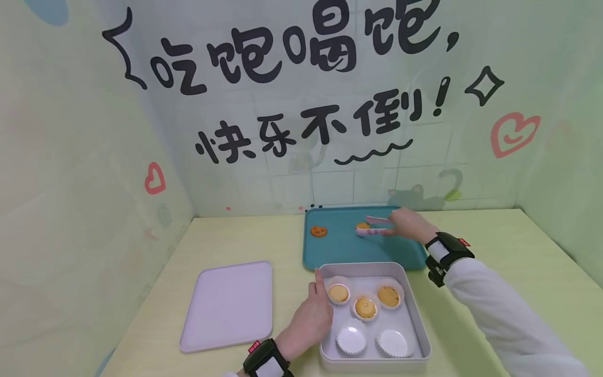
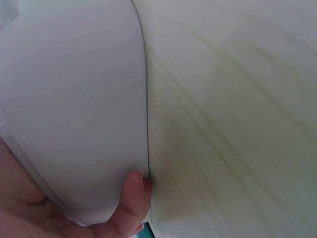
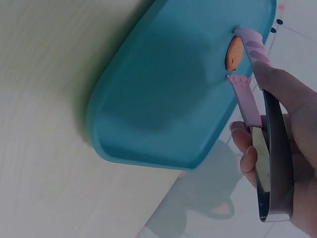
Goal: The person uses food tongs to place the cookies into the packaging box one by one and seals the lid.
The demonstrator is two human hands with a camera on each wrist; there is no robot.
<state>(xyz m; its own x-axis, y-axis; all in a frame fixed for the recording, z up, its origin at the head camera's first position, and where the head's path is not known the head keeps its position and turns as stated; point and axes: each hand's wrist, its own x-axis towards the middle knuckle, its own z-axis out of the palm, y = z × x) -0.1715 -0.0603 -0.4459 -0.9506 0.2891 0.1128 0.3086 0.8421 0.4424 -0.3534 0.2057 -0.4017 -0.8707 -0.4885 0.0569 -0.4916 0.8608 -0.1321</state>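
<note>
In the head view the right hand (image 1: 409,224) hides part of the teal tray's (image 1: 330,251) far edge and the grip end of the tongs (image 1: 374,231); the left forearm is cut off below its wristband (image 1: 268,361); the left wrist view is blurred, and only the outer wall of the box (image 1: 363,269) and part of the left hand (image 1: 311,317) can be made out there.

The right fingers are curled round the tongs, the thumb on one arm and the other fingers by the opposite one; the tong tips stand apart, ahead of these fingers, with the cookie (image 1: 363,225) between them on the teal tray; whether either tip touches it, I cannot tell. The left fingers touch the box's outer wall, one laid straight near its far corner; whether the thumb hooks over the rim is hidden.

To the right of the left fingers, inside the box, sit three cookies in cups, with two bare cups (image 1: 350,340) nearer; the lilac tray (image 1: 231,303) lies to their left on the surface (image 1: 494,246); the pretzel (image 1: 319,231) lies left of the right fingers, beyond the tong tips.
</note>
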